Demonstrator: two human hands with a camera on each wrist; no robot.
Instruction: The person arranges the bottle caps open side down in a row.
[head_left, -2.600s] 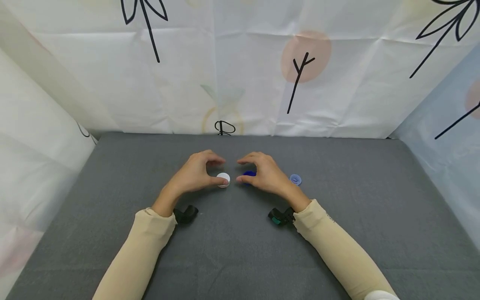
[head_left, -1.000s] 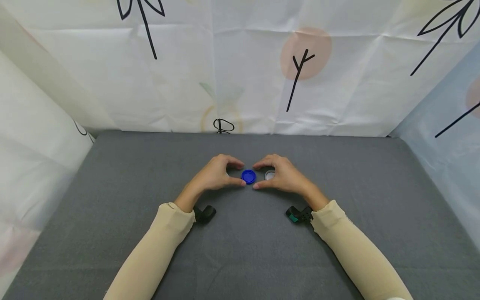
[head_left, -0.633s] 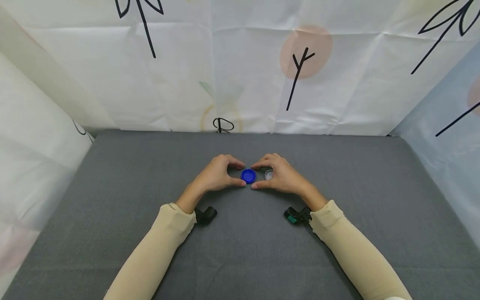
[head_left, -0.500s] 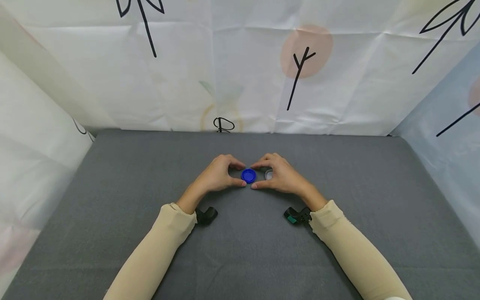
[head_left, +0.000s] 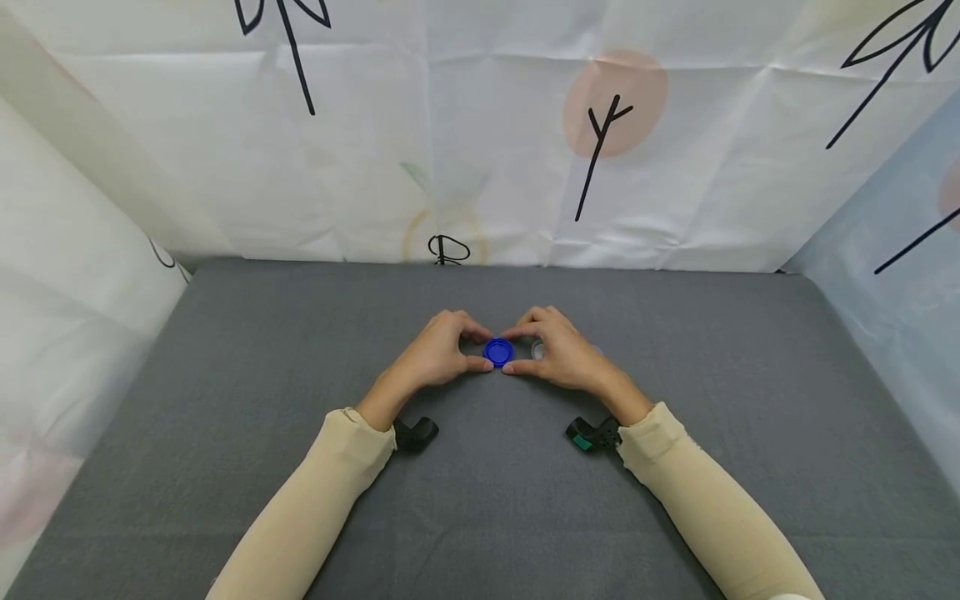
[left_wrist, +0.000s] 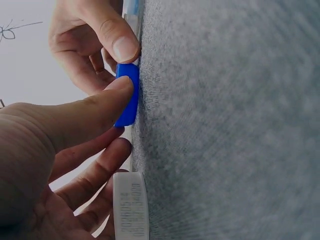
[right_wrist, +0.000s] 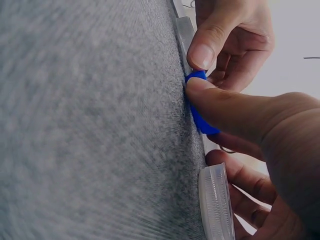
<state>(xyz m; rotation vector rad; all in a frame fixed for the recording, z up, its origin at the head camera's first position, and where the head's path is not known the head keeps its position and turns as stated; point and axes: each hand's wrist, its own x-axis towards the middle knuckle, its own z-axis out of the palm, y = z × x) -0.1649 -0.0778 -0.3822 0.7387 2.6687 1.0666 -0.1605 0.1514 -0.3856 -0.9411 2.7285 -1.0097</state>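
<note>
I've got the blue cap (head_left: 498, 352) in the mid of the gray cloth (head_left: 480, 500). My L hand (head_left: 435, 354) pinches its left side, thumb near & finger far; my R hand (head_left: 562, 354) pinches the right side the same way. So this step is prob both hands getting a grip together. Next move prob needs an even squeeze, b/c it's small. The cap's round, shiny, prob plastic, w/ a ring on top. White cap (left_wrist: 131, 207) w/ tiny print sits left, by my L fingers; a see-thru-looking lid (right_wrist: 215, 202) w/ bumpy sides sits right, by my R fingers. Cloth looks fuzzy.
</note>
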